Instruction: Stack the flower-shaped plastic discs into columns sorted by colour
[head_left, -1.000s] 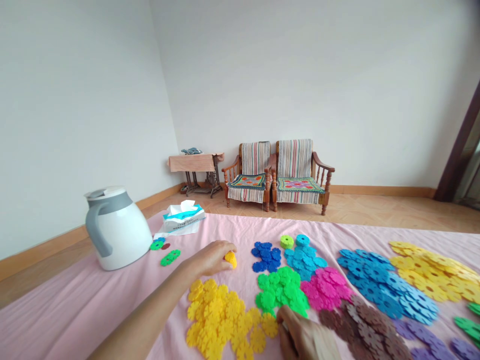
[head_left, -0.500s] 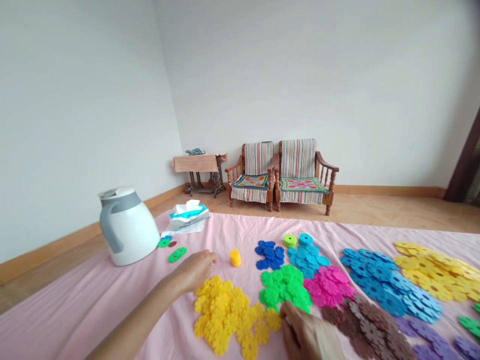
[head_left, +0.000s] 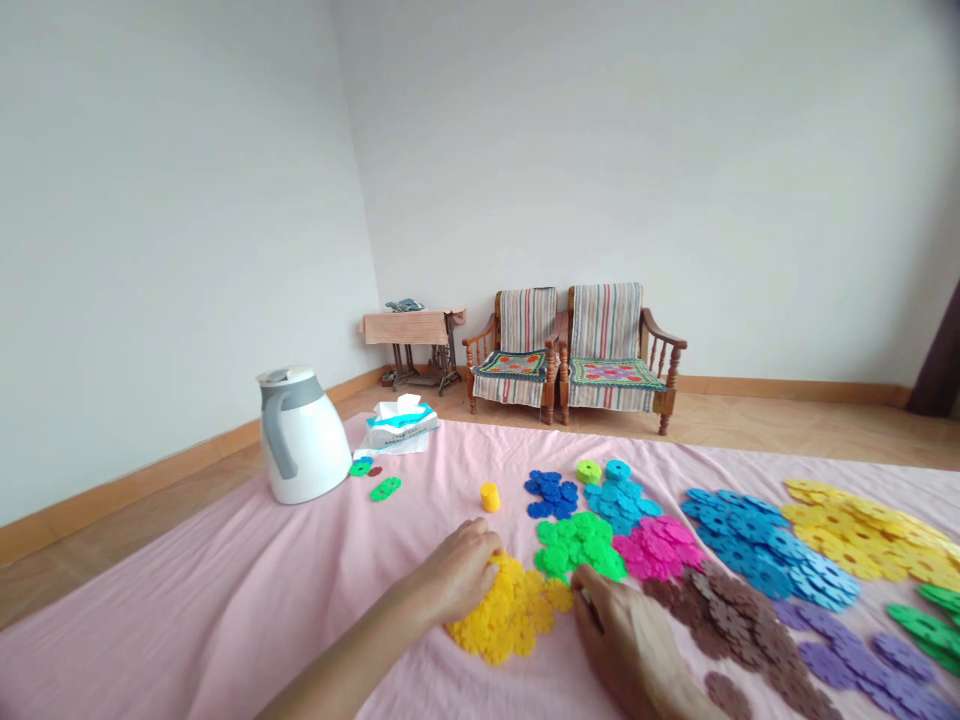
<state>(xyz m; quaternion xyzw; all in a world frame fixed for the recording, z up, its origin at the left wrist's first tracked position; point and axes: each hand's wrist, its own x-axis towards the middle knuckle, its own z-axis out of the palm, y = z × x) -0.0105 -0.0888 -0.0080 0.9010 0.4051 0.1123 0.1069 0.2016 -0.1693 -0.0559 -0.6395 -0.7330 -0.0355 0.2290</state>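
Note:
My left hand reaches over the upper left side of a heap of small yellow flower-shaped plastic discs. Its fingers bend down at the heap, the thumb a little apart from them, and nothing shows in its grasp. At the heap's right edge rests my right hand, fingers curled inward; whatever they may hold is hidden. Just above the right fingertips is a heap of bright green discs. Beyond my left hand, a short yellow stack of discs stands alone on the pink cloth.
Dark blue, light blue, pink and brown discs lie in heaps. Larger blue, yellow and purple discs spread rightward. A white jug and tissue box stand at left.
My left hand has moved right and down from beside the yellow stack to the yellow heap. My right hand stays by the heap's right edge. The view has shifted slightly left.

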